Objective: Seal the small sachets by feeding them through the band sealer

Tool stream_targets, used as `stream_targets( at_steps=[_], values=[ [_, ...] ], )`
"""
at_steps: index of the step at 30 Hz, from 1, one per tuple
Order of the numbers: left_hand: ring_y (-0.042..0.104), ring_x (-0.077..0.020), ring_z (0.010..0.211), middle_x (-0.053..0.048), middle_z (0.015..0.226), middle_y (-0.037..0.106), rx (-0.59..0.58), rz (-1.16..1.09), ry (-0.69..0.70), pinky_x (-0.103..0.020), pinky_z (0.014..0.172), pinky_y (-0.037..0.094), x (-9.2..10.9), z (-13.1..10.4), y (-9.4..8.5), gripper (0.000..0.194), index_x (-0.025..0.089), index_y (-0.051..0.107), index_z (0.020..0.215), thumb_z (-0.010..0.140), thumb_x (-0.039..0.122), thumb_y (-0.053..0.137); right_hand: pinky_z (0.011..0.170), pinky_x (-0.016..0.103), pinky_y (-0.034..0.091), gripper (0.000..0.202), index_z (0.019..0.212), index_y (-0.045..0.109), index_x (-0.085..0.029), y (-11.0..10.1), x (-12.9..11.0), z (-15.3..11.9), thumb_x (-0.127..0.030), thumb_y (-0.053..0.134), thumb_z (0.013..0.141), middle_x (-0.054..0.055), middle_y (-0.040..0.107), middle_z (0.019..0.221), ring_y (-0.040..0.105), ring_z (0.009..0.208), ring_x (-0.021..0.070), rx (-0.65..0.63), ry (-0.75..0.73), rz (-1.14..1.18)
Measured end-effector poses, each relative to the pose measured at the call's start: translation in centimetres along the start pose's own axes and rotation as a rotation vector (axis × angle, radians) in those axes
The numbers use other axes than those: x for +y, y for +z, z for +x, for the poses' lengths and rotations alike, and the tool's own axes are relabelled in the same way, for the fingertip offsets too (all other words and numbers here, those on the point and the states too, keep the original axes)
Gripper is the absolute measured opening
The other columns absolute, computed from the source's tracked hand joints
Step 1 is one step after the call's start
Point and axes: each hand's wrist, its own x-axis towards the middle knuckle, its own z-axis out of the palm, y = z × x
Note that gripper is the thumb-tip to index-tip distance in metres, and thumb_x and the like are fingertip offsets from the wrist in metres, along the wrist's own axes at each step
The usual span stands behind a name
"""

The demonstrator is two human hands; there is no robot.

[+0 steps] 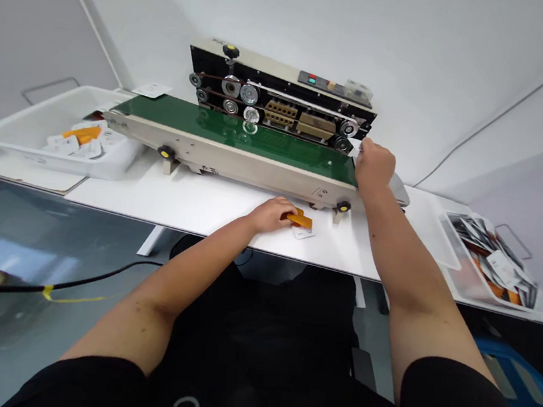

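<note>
On the white table in front of the sealing machine, my left hand (271,215) is closed on orange packets (301,220). White packets (303,233) lie partly beneath them, by the table's front edge. My right hand (376,165) is raised to the right end of the band sealer (286,98), fingers pinched on a small white packet (356,145) beside the rollers. Most of that packet is hidden by the hand and the machine. The green conveyor belt (201,125) runs leftward from there.
At the left, a white bin (10,120) holds orange and white packets. Another bin (465,264) at the right contains many dark, orange and white packets. One white packet (152,90) lies at the belt's left end. A black cable (104,276) hangs below the table.
</note>
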Motion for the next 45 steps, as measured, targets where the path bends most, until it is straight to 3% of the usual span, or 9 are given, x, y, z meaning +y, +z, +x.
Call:
stream_targets(
  at_steps=[11, 16, 20, 23, 28, 32, 35, 39, 45],
  values=[
    [0.072, -0.0251, 0.109, -0.006, 0.113, 0.079, 0.041, -0.020, 0.042, -0.044, 0.105, 0.052, 0.2, 0.0, -0.1, 0.016, 0.024, 0.078, 0.108, 0.095, 0.023, 0.069, 0.099, 0.047, 0.050, 0.026, 0.118, 0.068, -0.021, 0.3, -2.5, 0.0, -0.020, 0.062, 0.093, 0.012, 0.071, 0.117, 0.063, 0.115, 0.0321, 0.007, 0.042, 0.280],
    [0.070, -0.0239, 0.106, -0.008, 0.109, 0.077, 0.116, -0.008, 0.027, -0.040, 0.101, 0.052, 0.3, -0.1, -0.7, 0.015, 0.022, 0.075, 0.107, 0.102, 0.025, 0.062, 0.118, 0.058, 0.044, 0.029, 0.124, 0.068, -0.022, -1.1, -5.4, -9.7, -0.026, 0.050, 0.101, 0.016, 0.062, 0.139, 0.053, 0.139, 0.0329, 0.208, 0.008, 0.540],
    [0.070, -0.0209, 0.087, -0.006, 0.094, 0.074, 0.207, -0.159, -0.153, -0.032, 0.081, 0.055, 0.2, -0.3, -0.8, 0.021, 0.018, 0.069, 0.111, 0.103, 0.036, 0.063, 0.095, 0.048, 0.061, 0.034, 0.127, 0.068, -0.026, 1.0, -7.7, -18.2, -0.038, 0.057, 0.098, 0.013, 0.067, 0.128, 0.066, 0.116, 0.0283, 0.134, 0.129, 0.844],
    [0.068, -0.0160, 0.071, -0.001, 0.083, 0.071, 0.189, -0.451, -0.260, -0.026, 0.068, 0.054, 0.1, -0.4, -0.3, 0.029, 0.018, 0.061, 0.119, 0.104, 0.043, 0.060, 0.080, 0.038, 0.064, 0.048, 0.136, 0.066, -0.025, 3.2, -8.5, -20.9, -0.046, 0.065, 0.093, 0.011, 0.069, 0.128, 0.068, 0.102, 0.0230, -0.007, 0.315, 1.080],
    [0.067, -0.0145, 0.067, -0.002, 0.083, 0.071, 0.131, -0.550, -0.257, -0.024, 0.062, 0.052, 0.2, -0.4, -0.1, 0.028, 0.018, 0.059, 0.118, 0.102, 0.041, 0.062, 0.077, 0.032, 0.061, 0.041, 0.119, 0.074, -0.022, 4.7, -8.5, -20.8, -0.050, 0.070, 0.089, 0.006, 0.073, 0.103, 0.067, 0.089, 0.0190, -0.160, 0.407, 1.217],
    [0.062, -0.0146, 0.067, 0.001, 0.076, 0.067, 0.275, -0.179, -0.244, -0.026, 0.065, 0.050, 0.3, -0.8, -0.8, 0.021, 0.019, 0.069, 0.109, 0.100, 0.037, 0.064, 0.074, 0.031, 0.059, 0.049, 0.130, 0.069, -0.022, 4.4, -8.2, -20.7, -0.052, 0.068, 0.091, 0.001, 0.066, 0.084, 0.065, 0.078, 0.0170, -0.059, 0.456, 1.190],
    [0.065, -0.0175, 0.071, -0.001, 0.074, 0.069, 0.335, 0.119, -0.216, -0.029, 0.072, 0.051, 0.5, -1.3, -1.0, 0.018, 0.021, 0.074, 0.106, 0.099, 0.033, 0.063, 0.075, 0.033, 0.062, 0.065, 0.148, 0.058, -0.024, 4.2, -8.3, -20.9, -0.057, 0.067, 0.093, 0.004, 0.073, 0.095, 0.070, 0.084, 0.0192, -0.097, 0.429, 1.294],
    [0.073, -0.0216, 0.088, -0.006, 0.094, 0.078, 0.227, 0.276, -0.029, -0.032, 0.081, 0.054, 1.1, -1.6, -0.8, 0.020, 0.024, 0.078, 0.103, 0.101, 0.034, 0.062, 0.070, 0.036, 0.064, 0.066, 0.145, 0.063, -0.025, 3.7, -8.8, -20.9, -0.062, 0.069, 0.090, 0.010, 0.076, 0.114, 0.073, 0.086, 0.0224, -0.193, 0.310, 1.281],
    [0.072, -0.0245, 0.098, -0.008, 0.104, 0.079, 0.027, 0.209, 0.020, -0.036, 0.089, 0.055, 2.4, -0.9, -1.1, 0.036, 0.022, 0.071, 0.129, 0.099, 0.043, 0.067, 0.071, 0.036, 0.063, 0.035, 0.113, 0.073, -0.026, 1.1, -6.9, -17.7, -0.053, 0.056, 0.101, 0.007, 0.076, 0.107, 0.074, 0.079, 0.0204, 0.045, 0.275, 1.037]
  ],
)
